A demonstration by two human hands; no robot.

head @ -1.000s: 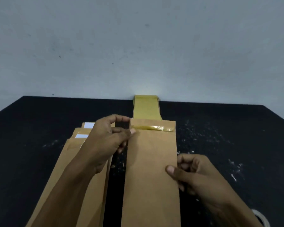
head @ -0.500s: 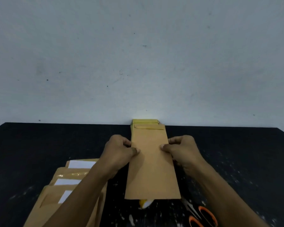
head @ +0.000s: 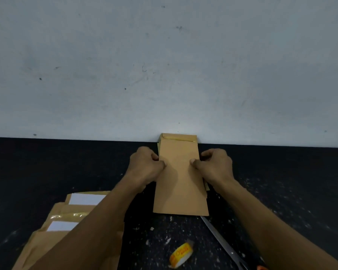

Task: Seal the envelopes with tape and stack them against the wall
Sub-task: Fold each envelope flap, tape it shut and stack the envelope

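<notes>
At the far middle of the desk (head: 47,172), a brown envelope (head: 180,184) is gripped at both long edges. The left hand (head: 145,166) is curled around the envelope's left edge, thumb laid on top and fingers tucked under. The right hand (head: 216,165) is curled around the right edge in the same way, thumb on the paper. The envelope is laid flat on a stack of envelopes (head: 205,187), whose edges can be seen at the right side and the far left corner. Its far end, crossed by a strip of glossy tape (head: 179,138), is set against the wall (head: 164,65).

Nearer and to the left, a loose pile of envelopes (head: 66,221) is spread on the desk, partly covered by the left forearm; white strips are shown on some flaps. A small tape roll (head: 180,255) is lying at the near edge, right of that pile. Scissors (head: 222,242) are placed just right of the roll, the blade pointed toward the held envelope's near right corner. White specks are scattered over the dark desk.
</notes>
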